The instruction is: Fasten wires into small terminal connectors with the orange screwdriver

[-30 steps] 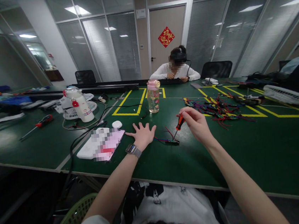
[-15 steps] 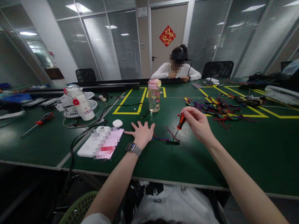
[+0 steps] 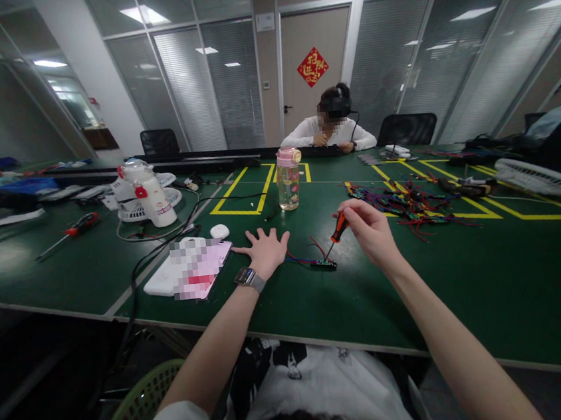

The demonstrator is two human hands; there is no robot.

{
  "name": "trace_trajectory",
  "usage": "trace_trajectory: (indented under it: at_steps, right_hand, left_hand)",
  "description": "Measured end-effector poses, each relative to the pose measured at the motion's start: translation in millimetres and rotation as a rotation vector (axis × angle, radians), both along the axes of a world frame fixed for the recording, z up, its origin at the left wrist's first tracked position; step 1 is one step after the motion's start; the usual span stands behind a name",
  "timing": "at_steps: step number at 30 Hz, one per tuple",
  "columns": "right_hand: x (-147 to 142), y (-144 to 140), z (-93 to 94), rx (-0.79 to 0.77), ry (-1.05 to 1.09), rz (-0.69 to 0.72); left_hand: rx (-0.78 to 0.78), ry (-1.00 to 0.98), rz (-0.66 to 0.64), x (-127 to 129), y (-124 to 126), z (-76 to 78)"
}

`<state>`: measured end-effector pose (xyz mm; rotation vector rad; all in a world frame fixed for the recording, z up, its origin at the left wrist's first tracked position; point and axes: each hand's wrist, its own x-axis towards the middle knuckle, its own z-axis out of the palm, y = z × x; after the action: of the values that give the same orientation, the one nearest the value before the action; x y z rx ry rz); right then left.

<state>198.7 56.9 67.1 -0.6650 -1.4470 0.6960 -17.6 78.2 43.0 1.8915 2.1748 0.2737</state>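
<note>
My right hand (image 3: 368, 227) grips a small screwdriver (image 3: 340, 226) with an orange and black handle. Its shaft slants down to the left, and the tip meets or hovers just over a small circuit board (image 3: 323, 265) lying on the green table; contact is too fine to tell. Red and blue wires (image 3: 300, 260) run from the board toward my left hand (image 3: 267, 250). That hand lies palm down with fingers spread, and the wire ends near it are hidden. Left of it are a phone (image 3: 211, 269) with a pink screen and a white earphone case (image 3: 219, 231).
A pink-lidded water bottle (image 3: 287, 181) stands ahead. Several wired boards (image 3: 410, 203) lie heaped at the right. A white bottle (image 3: 157, 199), a black cable (image 3: 140, 278) and a larger screwdriver (image 3: 79, 226) are on the left. Across the table sits a person (image 3: 330, 131).
The view has shifted very slightly. Both hands, the screwdriver and the board keep their places, with no other visible movement.
</note>
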Motion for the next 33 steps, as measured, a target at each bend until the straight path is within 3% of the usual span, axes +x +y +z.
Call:
trace_trajectory:
  at_steps: [5, 8, 11, 15, 19, 24, 33]
  right_hand:
    - [1, 1, -3.0, -0.017, 0.002, 0.003]
    - [1, 1, -4.1, -0.06, 0.001, 0.019]
    - [0, 0, -4.1, -0.079, 0.035, 0.031]
    - [-1, 1, -4.4, -0.065, 0.058, 0.03]
    - [-2, 2, -4.7, -0.071, 0.076, 0.051]
    - [-4, -1, -3.4, -0.064, 0.1, 0.067]
    - [-3, 0, -2.0, -0.025, 0.075, 0.08]
  left_hand:
    - [0.188, 0.077, -0.059, 7, -2, -6.3]
    - [0.324, -0.127, -0.379, 13, 0, -10.8]
    - [0.243, -0.388, -0.65, 17, 4, -13.7]
    - [0.106, -0.346, -0.828, 17, 6, -15.8]
    - [0.132, -0.284, -0.9, 14, 5, -20.2]
    - [0.194, -0.333, -0.856, 16, 5, -25.3]
    - [0.223, -0.358, -0.931, 18, 4, -22.5]
